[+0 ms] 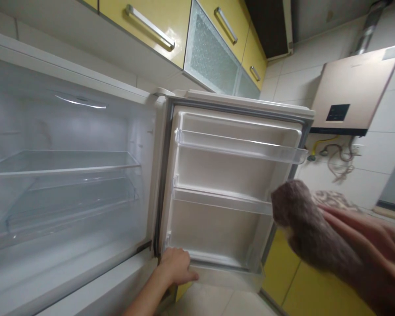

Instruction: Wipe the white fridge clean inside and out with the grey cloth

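In the head view a refrigerator (69, 285) stands open, its door (224, 171) swung out to the right. My left hand (177, 265) is at the door's lower hinge-side corner, fingers curled over the rim of the bottom clear door bin (230, 278), thumb on its front. A fuzzy grey-brown cloth (303, 219) is bunched in my right hand (371, 237), raised at the right in front of the door's outer edge. Motion blurs that hand, and part of its grip is hidden. Above sit a middle door bin (220, 199) and an upper door bin (237, 147).
Inside the refrigerator are a glass shelf (62, 162) and a clear drawer (69, 206). Yellow wall cabinets (148, 22) with metal handles hang above. A water heater (352, 92) with hoses is on the tiled wall. A yellow lower cabinet (283, 263) stands behind the door.
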`<control>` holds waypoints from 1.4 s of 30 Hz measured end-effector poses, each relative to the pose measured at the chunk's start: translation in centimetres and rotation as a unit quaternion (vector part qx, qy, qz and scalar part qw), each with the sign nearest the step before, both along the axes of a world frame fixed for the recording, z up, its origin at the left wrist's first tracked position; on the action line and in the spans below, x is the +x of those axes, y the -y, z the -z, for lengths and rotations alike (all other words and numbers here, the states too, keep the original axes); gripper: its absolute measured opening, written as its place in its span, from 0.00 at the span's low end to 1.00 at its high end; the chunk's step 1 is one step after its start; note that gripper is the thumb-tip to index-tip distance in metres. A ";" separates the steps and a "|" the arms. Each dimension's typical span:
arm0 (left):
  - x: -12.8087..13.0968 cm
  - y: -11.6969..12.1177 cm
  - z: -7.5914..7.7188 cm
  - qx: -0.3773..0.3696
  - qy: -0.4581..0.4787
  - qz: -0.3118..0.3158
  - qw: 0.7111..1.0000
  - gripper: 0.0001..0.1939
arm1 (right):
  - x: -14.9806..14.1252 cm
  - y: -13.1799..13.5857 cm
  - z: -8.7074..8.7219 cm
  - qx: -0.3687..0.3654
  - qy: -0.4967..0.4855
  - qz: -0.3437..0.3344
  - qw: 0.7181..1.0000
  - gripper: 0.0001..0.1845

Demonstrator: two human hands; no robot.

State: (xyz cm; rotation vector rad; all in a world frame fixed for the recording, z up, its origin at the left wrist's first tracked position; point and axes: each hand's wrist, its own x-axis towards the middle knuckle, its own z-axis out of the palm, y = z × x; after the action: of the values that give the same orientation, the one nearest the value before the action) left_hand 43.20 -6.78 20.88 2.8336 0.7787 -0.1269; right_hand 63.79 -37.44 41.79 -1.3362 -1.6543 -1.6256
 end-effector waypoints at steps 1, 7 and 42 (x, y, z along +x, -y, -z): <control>-0.1 0.0 0.0 -0.001 -0.002 0.000 1.000 0.33 | 0.3 -1.3 -1.2 -0.016 -0.018 0.028 0.999 0.36; -0.9 0.0 0.0 0.006 0.008 0.021 1.000 0.32 | 2.3 -13.3 -5.2 -0.172 -0.073 0.180 0.966 0.21; -1.0 -0.5 0.5 -0.008 0.036 0.034 0.999 0.22 | 8.8 -13.6 -9.0 -0.347 0.338 -0.007 0.875 0.22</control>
State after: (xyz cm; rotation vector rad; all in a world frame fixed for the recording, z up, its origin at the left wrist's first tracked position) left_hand 42.19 -6.30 20.39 2.8334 0.6627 -0.0415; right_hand 72.64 -23.85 50.82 -1.0614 -2.8624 -1.6607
